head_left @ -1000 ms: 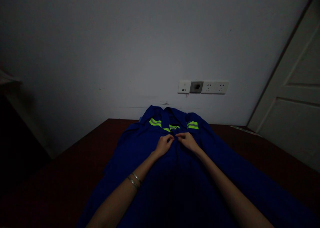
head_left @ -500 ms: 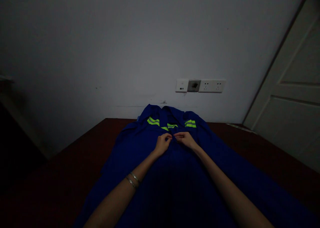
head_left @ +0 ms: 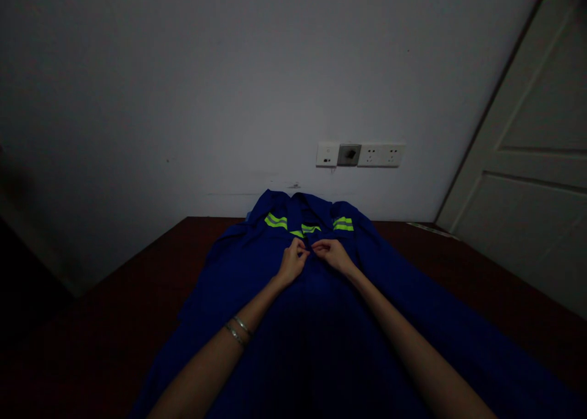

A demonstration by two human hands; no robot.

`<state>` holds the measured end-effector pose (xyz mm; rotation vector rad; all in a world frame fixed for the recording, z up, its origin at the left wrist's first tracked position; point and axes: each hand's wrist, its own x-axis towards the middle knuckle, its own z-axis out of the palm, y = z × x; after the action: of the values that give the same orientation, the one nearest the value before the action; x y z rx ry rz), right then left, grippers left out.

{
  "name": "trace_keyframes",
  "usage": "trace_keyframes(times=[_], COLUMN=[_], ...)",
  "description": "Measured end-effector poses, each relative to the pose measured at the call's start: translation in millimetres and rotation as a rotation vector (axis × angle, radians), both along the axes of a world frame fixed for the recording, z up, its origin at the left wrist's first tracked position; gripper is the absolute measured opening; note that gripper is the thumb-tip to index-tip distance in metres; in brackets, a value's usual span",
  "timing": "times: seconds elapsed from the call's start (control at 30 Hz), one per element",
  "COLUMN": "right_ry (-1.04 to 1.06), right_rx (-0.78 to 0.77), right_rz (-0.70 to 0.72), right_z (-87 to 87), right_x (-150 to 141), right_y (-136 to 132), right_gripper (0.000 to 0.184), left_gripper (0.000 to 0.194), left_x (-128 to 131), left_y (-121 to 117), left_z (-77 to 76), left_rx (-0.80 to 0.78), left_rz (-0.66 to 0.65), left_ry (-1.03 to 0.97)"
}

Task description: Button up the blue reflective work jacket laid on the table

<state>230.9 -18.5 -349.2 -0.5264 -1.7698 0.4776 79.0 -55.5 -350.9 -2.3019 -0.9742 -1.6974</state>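
A blue work jacket (head_left: 247,266) with yellow-green reflective bands (head_left: 343,224) lies on a dark red tabletop (head_left: 183,244), collar (head_left: 317,205) towards 12 o'clock. The left hand (head_left: 292,263) and right hand (head_left: 335,255) each pinch its front edge, fingertips just beside each other. Bracelets (head_left: 243,325) ring the left forearm at 7 o'clock from the hands, wall sockets (head_left: 380,155) at 1, a door (head_left: 527,137) at 2

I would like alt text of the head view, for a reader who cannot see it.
A left hand and a right hand, nearly meeting, touch the front of a blue jacket with yellow-green stripes, on a dark red surface. Behind is a pale wall with sockets; the scene is dim.
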Motion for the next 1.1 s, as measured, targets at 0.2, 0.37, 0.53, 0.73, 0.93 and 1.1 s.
trace_keyframes(times=[0.2, 0.37, 0.53, 0.73, 0.93, 1.1], right_ry=[-0.118, -0.212, -0.246, -0.275, -0.315, -0.348], right_rx=[0.149, 0.284, 0.383, 0.428, 0.448, 0.457], right_rz=[-0.116, -0.198, -0.264, -0.289, -0.323, -0.353], right_z=[-1.5, -2.3, -5.1, -9.1, -11.1, -11.3], right_x=[3.9, 4.5, 1.9, 2.8, 3.7, 3.6], right_y=[-5.6, -7.8, -11.0, -15.1, -17.6, -19.1], right_gripper=[0.018, 0.017, 0.017, 0.017, 0.019, 0.018], left_gripper=[0.009, 0.009, 0.009, 0.01, 0.008, 0.018], left_x=[2.1, -0.3, -1.6, -2.4, -3.4, -2.4], left_y=[-2.4, -1.4, 0.4, 1.7, 0.8, -1.2], left_z=[0.0, -1.3, -2.4, -3.7, -3.8, -1.6], left_rx=[-0.013, 0.0, -0.003, -0.002, -0.016, -0.034], left_rz=[0.005, 0.019, 0.02, 0.009, -0.003, -0.028], left_ry=[-0.009, 0.013, 0.011, 0.018, -0.028, -0.101])
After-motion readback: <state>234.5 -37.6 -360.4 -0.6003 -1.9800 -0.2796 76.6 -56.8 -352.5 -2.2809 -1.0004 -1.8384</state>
